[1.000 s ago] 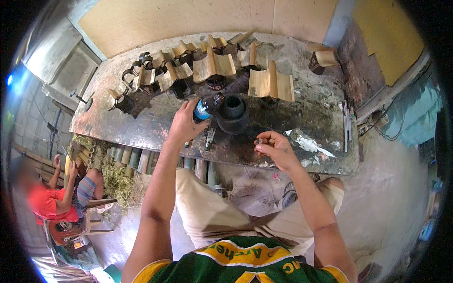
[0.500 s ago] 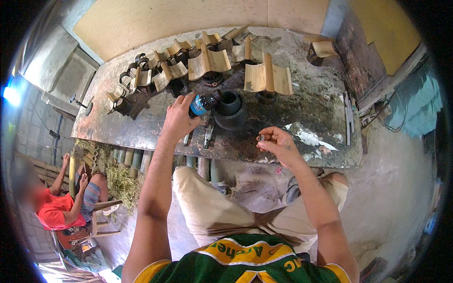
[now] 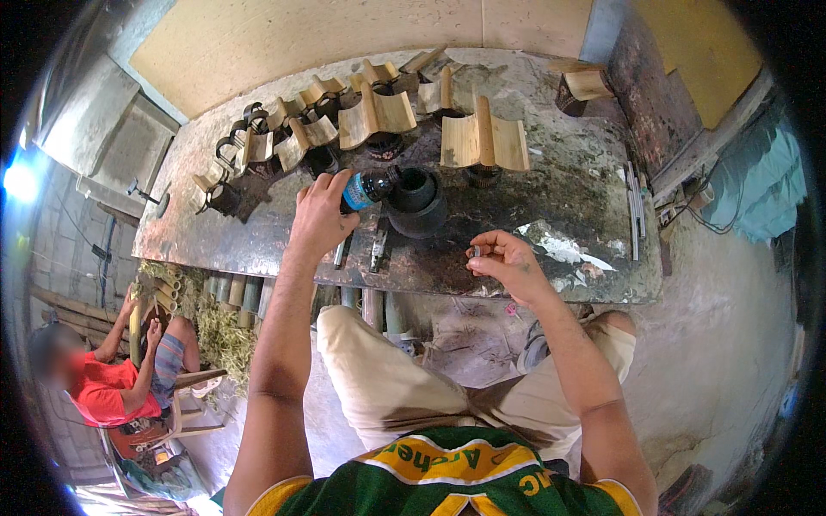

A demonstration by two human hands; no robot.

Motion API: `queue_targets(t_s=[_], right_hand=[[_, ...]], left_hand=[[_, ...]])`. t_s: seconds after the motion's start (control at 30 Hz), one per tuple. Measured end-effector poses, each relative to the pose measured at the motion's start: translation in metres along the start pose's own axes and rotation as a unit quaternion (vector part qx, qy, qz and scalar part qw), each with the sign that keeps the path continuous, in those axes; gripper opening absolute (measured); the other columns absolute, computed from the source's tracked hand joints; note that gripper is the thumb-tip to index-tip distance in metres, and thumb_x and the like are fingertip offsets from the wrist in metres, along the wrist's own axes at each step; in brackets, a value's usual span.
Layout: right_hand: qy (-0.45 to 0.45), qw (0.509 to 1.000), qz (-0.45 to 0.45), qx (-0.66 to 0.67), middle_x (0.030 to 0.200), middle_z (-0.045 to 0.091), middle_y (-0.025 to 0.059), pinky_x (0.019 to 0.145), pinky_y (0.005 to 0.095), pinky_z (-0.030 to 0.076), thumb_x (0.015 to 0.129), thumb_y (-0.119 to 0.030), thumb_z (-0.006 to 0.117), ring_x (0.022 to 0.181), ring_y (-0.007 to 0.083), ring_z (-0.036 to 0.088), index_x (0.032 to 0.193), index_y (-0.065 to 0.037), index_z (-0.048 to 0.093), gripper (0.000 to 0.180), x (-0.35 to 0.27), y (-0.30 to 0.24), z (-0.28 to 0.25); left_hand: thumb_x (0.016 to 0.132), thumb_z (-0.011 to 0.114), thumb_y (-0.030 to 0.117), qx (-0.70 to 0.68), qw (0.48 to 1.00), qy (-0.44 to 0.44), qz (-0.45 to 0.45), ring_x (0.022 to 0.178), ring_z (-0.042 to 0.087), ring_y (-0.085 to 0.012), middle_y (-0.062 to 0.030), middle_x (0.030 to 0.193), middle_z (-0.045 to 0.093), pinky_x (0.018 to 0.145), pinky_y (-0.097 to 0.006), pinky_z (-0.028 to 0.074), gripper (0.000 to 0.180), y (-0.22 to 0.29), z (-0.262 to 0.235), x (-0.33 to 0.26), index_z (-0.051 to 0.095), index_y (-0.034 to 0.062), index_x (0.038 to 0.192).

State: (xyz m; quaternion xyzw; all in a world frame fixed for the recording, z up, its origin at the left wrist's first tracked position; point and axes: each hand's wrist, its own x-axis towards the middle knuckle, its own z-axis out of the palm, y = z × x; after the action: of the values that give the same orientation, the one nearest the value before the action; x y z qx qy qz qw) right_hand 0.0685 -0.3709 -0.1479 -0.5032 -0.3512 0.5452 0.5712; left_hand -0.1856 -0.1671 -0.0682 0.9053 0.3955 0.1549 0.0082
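My left hand (image 3: 323,211) grips a dark bottle (image 3: 365,190) with a blue label. The bottle is tipped sideways to the right, its neck over the left rim of a round black pot (image 3: 419,217) on the worktable. Whether liquid runs out cannot be made out. To the right of the pot, my right hand (image 3: 509,267) is raised near the table's front edge, thumb and fingers pinching a small grey piece (image 3: 473,252) that looks like a bottle cap.
Curved split-bamboo pieces (image 3: 376,119) rest on dark openwork bases along the back of the stained table (image 3: 551,185). Metal rods (image 3: 634,211) lie at its right edge. Thin tools (image 3: 379,250) lie before the pot. At left, a person in red (image 3: 112,387) sits holding a bamboo pole.
Both my hands keep nearly the same pose, the bottle still tipped at the pot. The view has shifted slightly. The seated person at left has moved a little.
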Motion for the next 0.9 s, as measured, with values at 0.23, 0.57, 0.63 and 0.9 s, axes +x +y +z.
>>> queue_targets(t_s=[0.23,0.57,0.63,0.9], right_hand=[[-0.008,1.0,-0.002,0.01,0.095,0.062,0.0025,0.075,0.0258,0.053,0.084,-0.008,0.074,0.084,0.0105,0.062,0.113,-0.001,0.059,0.033,-0.0002,-0.0005,-0.001],[-0.009,1.0,0.0,0.006,0.097,0.062,0.0016,0.076,0.025,0.051,0.084,-0.009,0.074,0.084,0.0091,0.059,0.113,-0.002,0.06,0.034,0.0001,0.0003,-0.0025],[-0.01,1.0,0.0,0.007,0.097,0.062,0.0015,0.076,0.025,0.052,0.083,-0.009,0.074,0.085,0.009,0.06,0.113,-0.002,0.06,0.034,0.0003,0.0008,-0.0029],[-0.017,1.0,-0.007,0.024,0.096,0.062,0.0019,0.076,0.0246,0.052,0.083,-0.007,0.075,0.085,0.0095,0.061,0.113,-0.002,0.061,0.034,0.0002,0.0016,-0.0031]], left_hand=[[0.068,0.071,0.014,0.009,1.0,0.002,0.014,0.11,0.055,-0.0364,-0.0157,0.114,0.056,0.101,-0.048,0.038,0.07,-0.001,-0.0016,0.0012,0.049,0.0094,0.134],[0.066,0.069,0.017,0.043,0.998,0.028,0.038,0.105,0.057,-0.0364,-0.0155,0.111,0.058,0.094,-0.048,0.041,0.071,-0.0034,-0.0012,0.0025,0.05,0.0087,0.134],[0.066,0.069,0.016,0.046,0.998,0.033,0.042,0.105,0.057,-0.0361,-0.0153,0.11,0.058,0.095,-0.048,0.041,0.071,-0.0031,-0.0022,0.0026,0.05,0.0091,0.134],[0.066,0.07,0.012,0.051,0.998,0.005,0.025,0.108,0.056,-0.0353,-0.0144,0.111,0.056,0.101,-0.048,0.037,0.07,0.002,-0.0097,0.0032,0.049,0.0103,0.133]])
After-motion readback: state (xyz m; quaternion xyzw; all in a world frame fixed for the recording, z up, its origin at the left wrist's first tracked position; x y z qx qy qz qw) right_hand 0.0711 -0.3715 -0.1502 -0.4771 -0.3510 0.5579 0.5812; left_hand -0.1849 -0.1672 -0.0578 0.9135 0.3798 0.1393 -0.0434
